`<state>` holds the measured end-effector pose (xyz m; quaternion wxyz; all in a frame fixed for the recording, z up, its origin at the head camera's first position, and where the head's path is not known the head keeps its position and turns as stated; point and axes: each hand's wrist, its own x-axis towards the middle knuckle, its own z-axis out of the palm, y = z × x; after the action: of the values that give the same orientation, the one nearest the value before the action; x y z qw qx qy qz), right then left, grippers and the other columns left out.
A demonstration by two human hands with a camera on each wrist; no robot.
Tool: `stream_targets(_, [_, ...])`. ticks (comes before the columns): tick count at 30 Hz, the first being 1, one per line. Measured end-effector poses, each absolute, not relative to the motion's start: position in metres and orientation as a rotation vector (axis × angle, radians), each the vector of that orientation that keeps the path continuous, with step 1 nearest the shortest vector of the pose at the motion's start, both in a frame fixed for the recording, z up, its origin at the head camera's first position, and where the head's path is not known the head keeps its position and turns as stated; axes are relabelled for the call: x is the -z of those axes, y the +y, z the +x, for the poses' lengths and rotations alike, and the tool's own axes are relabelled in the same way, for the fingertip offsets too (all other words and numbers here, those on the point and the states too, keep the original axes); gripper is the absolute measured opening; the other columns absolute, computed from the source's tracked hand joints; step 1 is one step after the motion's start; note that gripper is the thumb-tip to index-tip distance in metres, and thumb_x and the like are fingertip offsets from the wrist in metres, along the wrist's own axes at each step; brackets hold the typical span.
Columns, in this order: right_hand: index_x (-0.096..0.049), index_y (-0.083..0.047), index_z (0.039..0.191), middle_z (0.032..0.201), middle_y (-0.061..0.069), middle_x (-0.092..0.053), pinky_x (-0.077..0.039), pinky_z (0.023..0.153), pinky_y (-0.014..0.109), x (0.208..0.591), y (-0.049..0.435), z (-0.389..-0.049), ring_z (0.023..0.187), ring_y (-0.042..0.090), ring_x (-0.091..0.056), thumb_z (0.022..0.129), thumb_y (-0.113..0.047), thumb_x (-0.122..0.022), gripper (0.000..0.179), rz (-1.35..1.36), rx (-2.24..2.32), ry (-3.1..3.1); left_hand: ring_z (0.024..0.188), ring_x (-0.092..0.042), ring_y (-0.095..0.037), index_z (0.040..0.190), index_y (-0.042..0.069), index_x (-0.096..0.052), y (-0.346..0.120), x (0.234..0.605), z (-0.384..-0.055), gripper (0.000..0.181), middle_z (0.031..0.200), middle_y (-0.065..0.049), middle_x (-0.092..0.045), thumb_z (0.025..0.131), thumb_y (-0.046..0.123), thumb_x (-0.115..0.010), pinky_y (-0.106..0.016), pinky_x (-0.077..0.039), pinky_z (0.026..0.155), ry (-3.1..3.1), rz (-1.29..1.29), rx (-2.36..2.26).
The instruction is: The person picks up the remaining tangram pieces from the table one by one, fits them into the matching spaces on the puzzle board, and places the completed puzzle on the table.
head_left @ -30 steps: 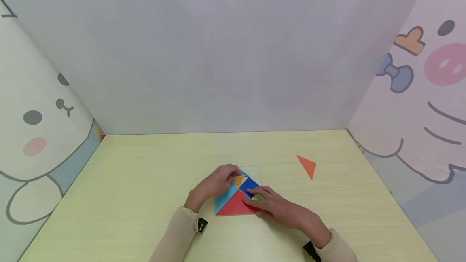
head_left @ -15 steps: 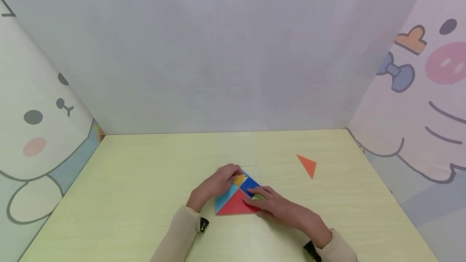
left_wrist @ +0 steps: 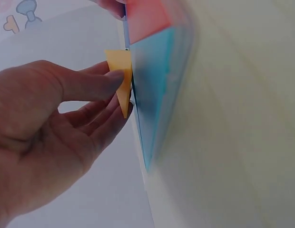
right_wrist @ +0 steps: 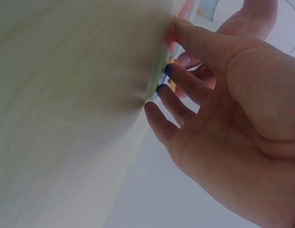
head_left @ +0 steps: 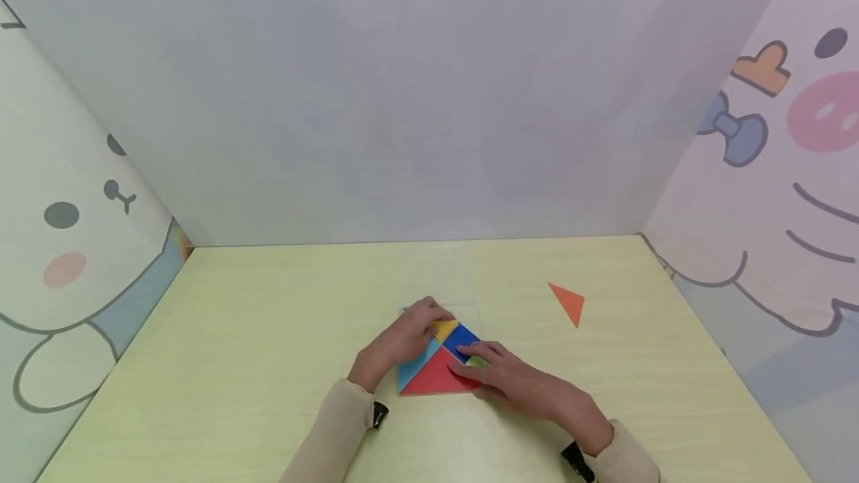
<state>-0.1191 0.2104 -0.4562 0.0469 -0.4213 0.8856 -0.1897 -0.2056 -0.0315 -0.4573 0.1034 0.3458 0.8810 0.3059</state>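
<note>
My left hand pinches a small yellow tangram triangle between thumb and fingers, tilted up over the far part of the puzzle in the left wrist view. Beneath lie a large light-blue piece and a large red piece, side by side. A dark blue piece and a green piece adjoin them on the right. My right hand rests at the puzzle's right edge, its loosely bent fingers touching the pieces and partly hiding the green and red ones. My left hand covers the far left part.
An orange triangle lies apart on the pale wooden table, to the right and behind the puzzle. A plain wall closes off the back. Walls printed with cartoon animals stand at both sides.
My left hand has shifted slightly right and farther back, moving the yellow triangle with it. The light-blue tip that showed beyond the yellow triangle is now covered. My right hand stays nearly still.
</note>
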Motion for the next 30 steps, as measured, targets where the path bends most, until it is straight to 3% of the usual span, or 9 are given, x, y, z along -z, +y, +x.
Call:
stream_targets(10, [-0.053,-0.011,0.151,0.151,0.016,-0.045,-0.053,0.100,0.035,0.4563,0.2101,-0.1192,0.133,0.035,-0.043,0.105,-0.012,-0.059,0.047,-1.292,0.583,2.699,0.114,-0.056,-0.027,0.129,0.002,-0.067,-0.0311,0.4548,-0.2037,0.033,0.118,-0.011,-0.060,0.098,-0.007,-0.061,-0.043,-0.053,0.098,2.585,1.036,-0.897])
stream_targets(20, [-0.053,-0.011,0.151,0.151,0.016,-0.046,-0.053,0.099,0.036,0.4584,0.2107,-0.1201,0.133,0.035,-0.044,0.104,-0.011,-0.060,0.048,-1.318,0.579,2.714,0.113,-0.058,-0.024,0.130,0.002,-0.068,-0.0306,0.4575,-0.2037,0.033,0.119,-0.008,-0.061,0.099,-0.006,-0.061,-0.038,-0.053,0.099,2.571,1.062,-0.908])
stream_targets(30, [-0.052,-0.012,0.152,0.151,0.016,-0.046,-0.054,0.100,0.036,0.4556,0.2095,-0.1195,0.134,0.035,-0.043,0.104,-0.011,-0.060,0.049,-1.291,0.589,2.700,0.130,-0.052,-0.033,0.138,0.003,-0.063,-0.0324,0.4545,-0.2012,0.039,0.141,-0.013,-0.060,0.100,-0.004,-0.059,-0.045,-0.048,0.107,2.564,1.058,-0.874])
